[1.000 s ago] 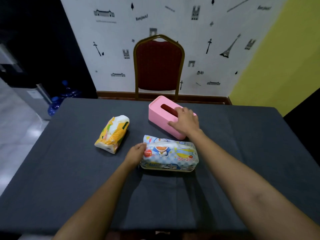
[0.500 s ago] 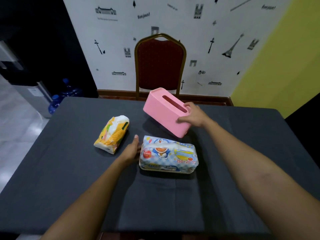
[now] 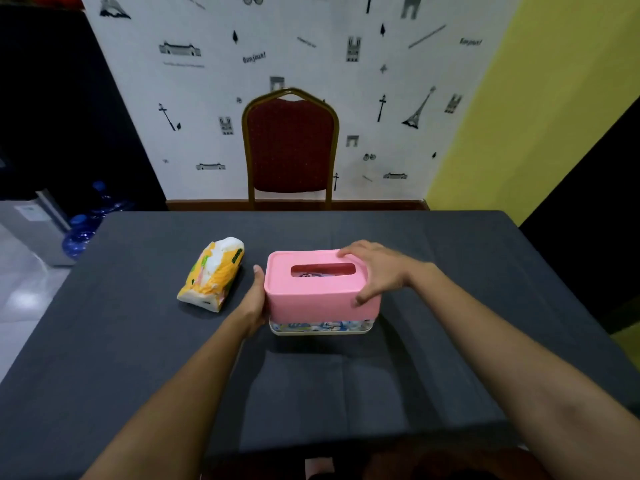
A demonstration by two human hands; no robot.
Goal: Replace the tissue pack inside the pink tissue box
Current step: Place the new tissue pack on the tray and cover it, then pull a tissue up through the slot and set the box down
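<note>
The pink tissue box (image 3: 311, 301) sits over the blue cartoon tissue pack (image 3: 320, 326), whose lower strip still shows beneath the box's rim and whose print shows through the top slot. My right hand (image 3: 375, 271) grips the box's right end, fingers over the top and thumb on the front. My left hand (image 3: 255, 299) presses flat against the box's left side. A yellow and white tissue pack (image 3: 213, 273), partly used, lies on the table to the left.
The grey table (image 3: 138, 341) stretches around the box. A red chair (image 3: 290, 147) stands behind the far edge against the patterned wall. Blue water bottles (image 3: 81, 233) and a grey appliance are on the floor at far left.
My right hand swung the pink box from the back of the table over the blue pack and lowered it onto it. My left hand shifted from the pack's end to the box's left side.
</note>
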